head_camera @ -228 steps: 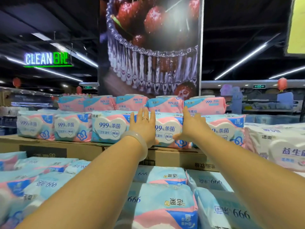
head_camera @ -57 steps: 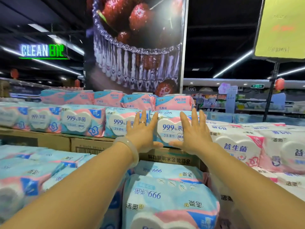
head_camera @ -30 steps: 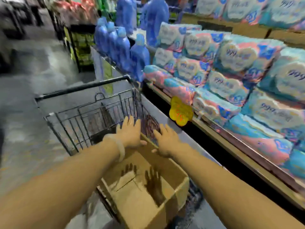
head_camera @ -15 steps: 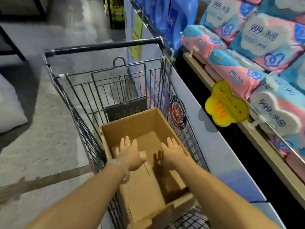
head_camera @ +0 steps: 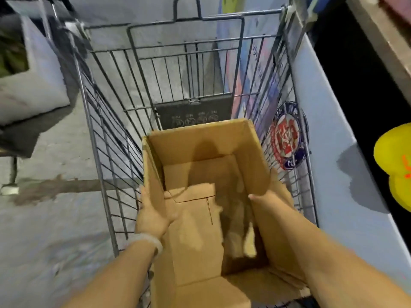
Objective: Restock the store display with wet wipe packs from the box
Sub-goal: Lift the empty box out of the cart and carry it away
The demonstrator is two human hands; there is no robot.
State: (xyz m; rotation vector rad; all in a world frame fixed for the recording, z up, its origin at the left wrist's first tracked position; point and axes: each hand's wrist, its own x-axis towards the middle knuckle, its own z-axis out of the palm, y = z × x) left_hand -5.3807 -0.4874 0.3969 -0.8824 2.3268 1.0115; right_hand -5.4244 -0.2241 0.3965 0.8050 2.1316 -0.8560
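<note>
One cardboard box (head_camera: 206, 196), open-topped, lower centre of frame, standing in wire shopping cart (head_camera: 184, 70). Left hand (head_camera: 153, 215) gripping box's left wall; right hand (head_camera: 270, 204) along right wall, grip unclear. Yellow tag (head_camera: 393, 174) at right edge.

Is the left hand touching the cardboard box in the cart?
Touching. The head view shows the left hand on the cardboard box, its thumb lying over the left wall's edge.

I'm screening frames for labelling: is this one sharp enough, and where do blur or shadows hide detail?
Head view: motion blur smears the left hand and right hand; a dark shadow covers the cardboard box floor; wide-angle distortion bows the shopping cart wires.
</note>
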